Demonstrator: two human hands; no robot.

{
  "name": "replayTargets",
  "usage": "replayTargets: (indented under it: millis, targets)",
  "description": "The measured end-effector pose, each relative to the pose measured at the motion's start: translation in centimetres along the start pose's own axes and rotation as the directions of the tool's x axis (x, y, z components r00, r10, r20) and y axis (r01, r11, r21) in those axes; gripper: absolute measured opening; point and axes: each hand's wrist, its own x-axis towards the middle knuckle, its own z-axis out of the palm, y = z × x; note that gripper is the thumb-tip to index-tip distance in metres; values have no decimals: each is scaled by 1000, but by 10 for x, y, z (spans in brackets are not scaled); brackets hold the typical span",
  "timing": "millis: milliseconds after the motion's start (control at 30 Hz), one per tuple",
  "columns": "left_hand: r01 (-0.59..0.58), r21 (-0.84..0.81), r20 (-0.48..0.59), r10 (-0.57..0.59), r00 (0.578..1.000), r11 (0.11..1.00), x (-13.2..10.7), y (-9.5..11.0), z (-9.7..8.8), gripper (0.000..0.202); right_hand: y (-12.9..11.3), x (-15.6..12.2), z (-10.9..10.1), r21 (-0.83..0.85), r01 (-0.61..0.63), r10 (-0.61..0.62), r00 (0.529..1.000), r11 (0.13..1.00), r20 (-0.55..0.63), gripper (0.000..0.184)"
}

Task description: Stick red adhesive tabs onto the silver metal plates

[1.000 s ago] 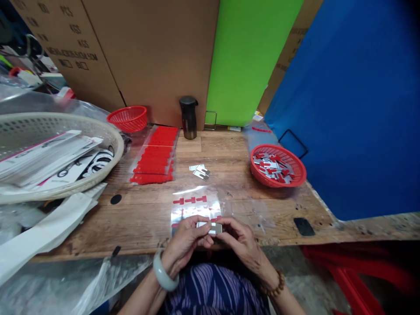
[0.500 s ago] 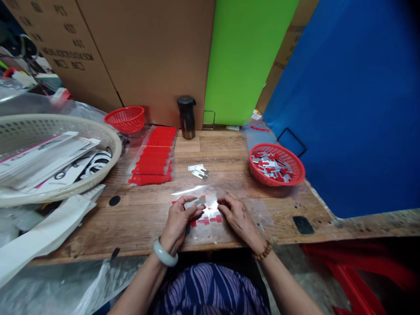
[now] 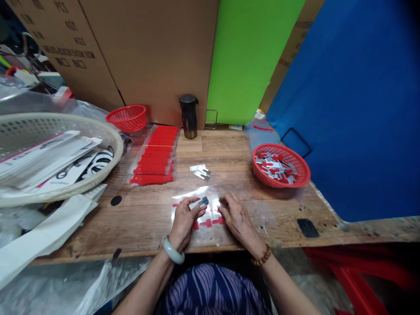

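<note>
My left hand point(image 3: 184, 221) pinches a small flat silver plate point(image 3: 201, 203) between thumb and fingers, held just above a clear plastic sheet point(image 3: 213, 239). On the sheet are rows of red T-shaped stickers point(image 3: 206, 223). My right hand point(image 3: 239, 221) is at the sheet's right part, thumb and forefinger drawn together; whatever lies between those fingertips is too small to make out. Beyond the hands, a few loose notched plates point(image 3: 202, 173) lie on the wood. A red basket point(image 3: 303, 177) at the right holds many grey and red plates.
Sheets of red stickers point(image 3: 157, 154) lie stacked at the left, near a small red basket point(image 3: 127, 119). A dark flask point(image 3: 189, 118) stands by the cardboard point(image 3: 157, 57). A large white basket point(image 3: 108, 168) fills the left side; a blue panel point(image 3: 357, 122) borders the right.
The silver plate has tilted in my left hand, and its end now looks darker. Both hands stay over the sheet. The whole view has shifted slightly.
</note>
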Motion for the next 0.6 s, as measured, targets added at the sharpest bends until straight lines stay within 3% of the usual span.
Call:
replayTargets:
  millis: [167, 400, 600]
  targets:
    - [-2, 13, -7, 2, 1000, 1000, 1, -1, 0, 25, -1, -8, 7, 87, 6, 0, 998, 996, -70, 18]
    - [-2, 13, -27, 2, 1000, 1000, 0, 0, 2, 24, -5, -2, 10, 45, -57, 62, 993, 997, -99, 14]
    - [-13, -9, -30, 13, 999, 1000, -2, 0, 3, 26, -3, -11, 8, 110, 12, -8, 999, 994, -41, 14]
